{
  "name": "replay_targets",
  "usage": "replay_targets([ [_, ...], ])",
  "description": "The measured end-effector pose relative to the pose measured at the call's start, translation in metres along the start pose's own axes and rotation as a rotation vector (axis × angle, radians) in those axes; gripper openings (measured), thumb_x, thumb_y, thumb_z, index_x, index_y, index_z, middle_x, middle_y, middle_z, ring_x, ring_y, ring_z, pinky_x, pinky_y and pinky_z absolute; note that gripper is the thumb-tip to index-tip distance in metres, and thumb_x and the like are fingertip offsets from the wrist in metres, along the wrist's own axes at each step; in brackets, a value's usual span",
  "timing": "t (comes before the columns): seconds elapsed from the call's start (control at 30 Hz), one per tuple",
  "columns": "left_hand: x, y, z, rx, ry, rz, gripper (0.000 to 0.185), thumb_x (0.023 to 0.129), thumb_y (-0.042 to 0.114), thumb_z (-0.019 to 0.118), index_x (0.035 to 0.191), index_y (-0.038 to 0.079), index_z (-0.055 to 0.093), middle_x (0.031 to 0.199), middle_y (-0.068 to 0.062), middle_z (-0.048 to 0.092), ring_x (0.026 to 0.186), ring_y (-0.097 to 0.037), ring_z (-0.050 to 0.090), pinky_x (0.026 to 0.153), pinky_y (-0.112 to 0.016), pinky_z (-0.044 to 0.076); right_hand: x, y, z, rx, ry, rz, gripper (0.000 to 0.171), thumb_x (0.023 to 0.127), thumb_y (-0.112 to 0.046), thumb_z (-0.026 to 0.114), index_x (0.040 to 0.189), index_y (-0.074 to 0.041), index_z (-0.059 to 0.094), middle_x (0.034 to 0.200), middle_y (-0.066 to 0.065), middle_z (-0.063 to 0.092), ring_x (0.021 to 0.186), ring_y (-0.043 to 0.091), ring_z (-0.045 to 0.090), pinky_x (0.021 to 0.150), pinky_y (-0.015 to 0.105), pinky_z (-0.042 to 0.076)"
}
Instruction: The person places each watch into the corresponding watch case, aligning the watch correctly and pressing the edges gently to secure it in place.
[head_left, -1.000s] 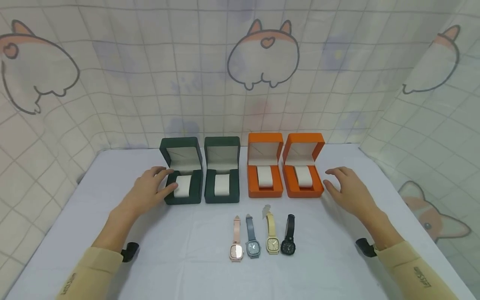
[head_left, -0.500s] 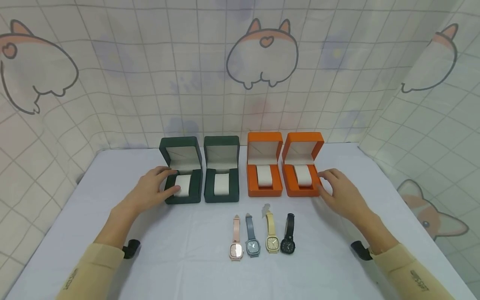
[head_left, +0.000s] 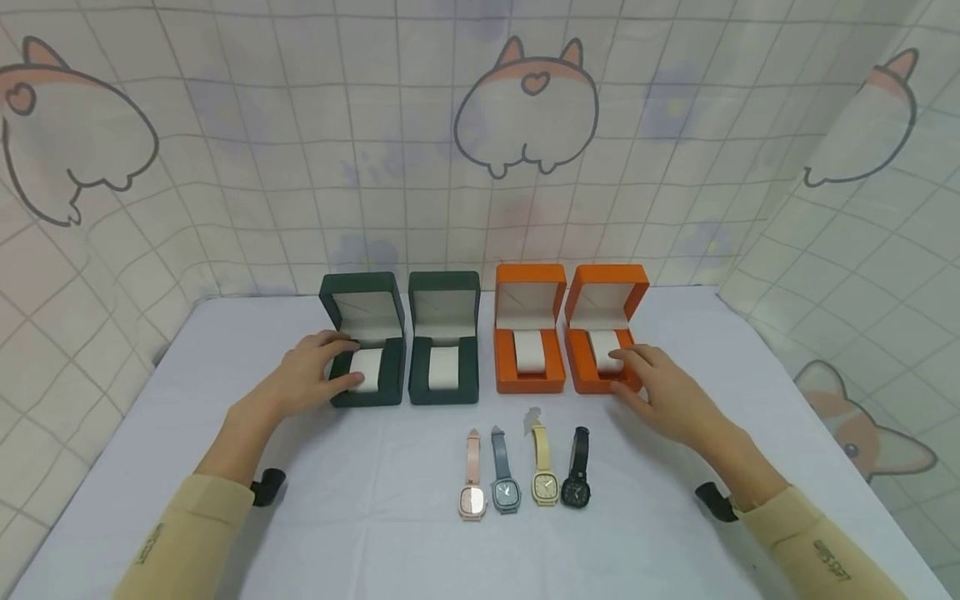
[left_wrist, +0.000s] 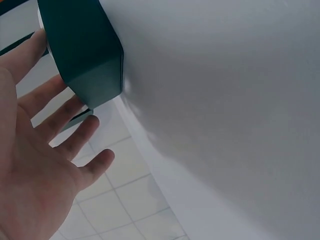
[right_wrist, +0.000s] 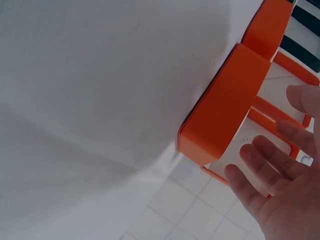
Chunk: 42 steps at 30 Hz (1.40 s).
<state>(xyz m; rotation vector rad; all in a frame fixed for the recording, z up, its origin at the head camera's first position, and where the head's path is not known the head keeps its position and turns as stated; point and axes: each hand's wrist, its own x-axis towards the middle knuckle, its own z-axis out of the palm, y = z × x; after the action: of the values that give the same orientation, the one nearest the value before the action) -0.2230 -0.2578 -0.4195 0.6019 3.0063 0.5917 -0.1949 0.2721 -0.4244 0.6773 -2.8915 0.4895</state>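
My left hand (head_left: 309,377) is over the left edge of the outer green watch box (head_left: 358,284). Its fingers are spread in the left wrist view, the thumb and index tips beside the white watch pillow (head_left: 367,371). At the other end of the row, my right hand (head_left: 669,395) reaches over the right side of the outer orange watch box (head_left: 606,276). Index finger and thumb there stand apart near its white pillow (head_left: 602,346), and the right wrist view has the fingers loosely extended above the orange box (right_wrist: 220,110).
Between them stand a second green box (head_left: 444,282) and a second orange box (head_left: 531,275), lids up. In front lie a pink watch (head_left: 472,502), a blue watch (head_left: 506,494), a yellow watch (head_left: 545,487) and a black watch (head_left: 576,492) on the white cloth (head_left: 405,533).
My right hand has moved left, from beside the outer orange box to over its right side. The left hand has edged slightly right over the green box. Boxes and watches stay put.
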Motion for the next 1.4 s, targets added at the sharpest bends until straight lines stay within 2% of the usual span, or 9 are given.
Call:
replay_targets([
  [0.27, 0.001, -0.001, 0.0, -0.011, -0.013, 0.004, 0.058, 0.101, 0.038, 0.067, 0.143, 0.0, 0.056, 0.148, -0.026, 0.044, 0.135, -0.05, 0.04, 0.109, -0.069, 0.032, -0.003, -0.007, 0.002, -0.023, -0.02, -0.047, 0.046, 0.096, -0.021, 0.075, 0.137, -0.007, 0.058, 0.137, 0.015, 0.056, 0.126, 0.035, 0.053, 0.104, 0.056, 0.047],
  [0.43, 0.002, 0.0, -0.001, 0.011, -0.03, 0.004, 0.059, 0.1, 0.038, 0.068, 0.144, 0.001, 0.055, 0.147, -0.026, 0.044, 0.134, -0.05, 0.041, 0.107, -0.07, 0.034, -0.007, -0.012, 0.001, 0.026, -0.019, -0.071, 0.046, 0.096, -0.017, 0.075, 0.138, -0.007, 0.058, 0.137, 0.015, 0.056, 0.124, 0.035, 0.055, 0.102, 0.056, 0.049],
  [0.57, 0.003, 0.001, -0.002, 0.025, -0.056, 0.002, 0.067, 0.097, 0.042, 0.071, 0.146, 0.0, 0.053, 0.148, -0.027, 0.043, 0.135, -0.05, 0.039, 0.105, -0.071, 0.035, -0.012, -0.017, 0.002, 0.093, -0.034, -0.054, 0.048, 0.097, -0.019, 0.074, 0.139, -0.006, 0.057, 0.138, 0.014, 0.057, 0.125, 0.034, 0.055, 0.103, 0.056, 0.049],
  [0.67, 0.005, 0.002, -0.003, 0.027, -0.079, -0.002, 0.071, 0.095, 0.044, 0.073, 0.146, -0.001, 0.053, 0.148, -0.026, 0.041, 0.134, -0.049, 0.038, 0.104, -0.071, 0.036, -0.014, -0.02, 0.003, 0.163, -0.05, -0.044, 0.049, 0.099, -0.02, 0.071, 0.142, -0.003, 0.054, 0.14, 0.013, 0.057, 0.125, 0.033, 0.056, 0.102, 0.055, 0.049],
  [0.83, 0.009, 0.002, -0.004, 0.024, -0.108, -0.024, 0.073, 0.093, 0.043, 0.075, 0.146, -0.001, 0.053, 0.147, -0.025, 0.04, 0.133, -0.048, 0.038, 0.103, -0.07, 0.038, -0.017, -0.023, 0.005, 0.28, -0.059, -0.058, 0.049, 0.101, -0.016, 0.069, 0.144, -0.002, 0.051, 0.137, 0.012, 0.061, 0.119, 0.03, 0.06, 0.092, 0.048, 0.056],
  [1.07, 0.015, 0.005, -0.008, 0.011, -0.141, -0.061, 0.075, 0.091, 0.044, 0.077, 0.147, 0.0, 0.053, 0.147, -0.027, 0.038, 0.135, -0.048, 0.036, 0.105, -0.074, 0.033, -0.019, -0.023, 0.003, 0.469, -0.08, -0.019, 0.037, 0.103, -0.014, 0.066, 0.137, -0.004, 0.057, 0.127, 0.008, 0.068, 0.109, 0.019, 0.064, 0.088, 0.036, 0.058],
  [1.2, 0.016, 0.006, -0.01, 0.035, -0.157, -0.065, 0.075, 0.091, 0.045, 0.077, 0.147, 0.001, 0.053, 0.147, -0.028, 0.038, 0.135, -0.049, 0.036, 0.105, -0.075, 0.032, -0.021, -0.024, 0.004, 0.637, -0.162, 0.039, 0.034, 0.104, -0.014, 0.064, 0.133, 0.001, 0.056, 0.123, 0.014, 0.067, 0.105, 0.025, 0.067, 0.084, 0.032, 0.059],
  [1.4, 0.017, 0.008, -0.012, 0.073, -0.165, -0.061, 0.074, 0.09, 0.046, 0.077, 0.145, 0.001, 0.055, 0.145, -0.026, 0.041, 0.133, -0.047, 0.037, 0.104, -0.075, 0.033, -0.026, -0.028, 0.003, 0.902, -0.308, 0.164, 0.035, 0.106, -0.017, 0.061, 0.125, 0.01, 0.05, 0.112, 0.022, 0.065, 0.101, 0.036, 0.067, 0.082, 0.038, 0.061],
])
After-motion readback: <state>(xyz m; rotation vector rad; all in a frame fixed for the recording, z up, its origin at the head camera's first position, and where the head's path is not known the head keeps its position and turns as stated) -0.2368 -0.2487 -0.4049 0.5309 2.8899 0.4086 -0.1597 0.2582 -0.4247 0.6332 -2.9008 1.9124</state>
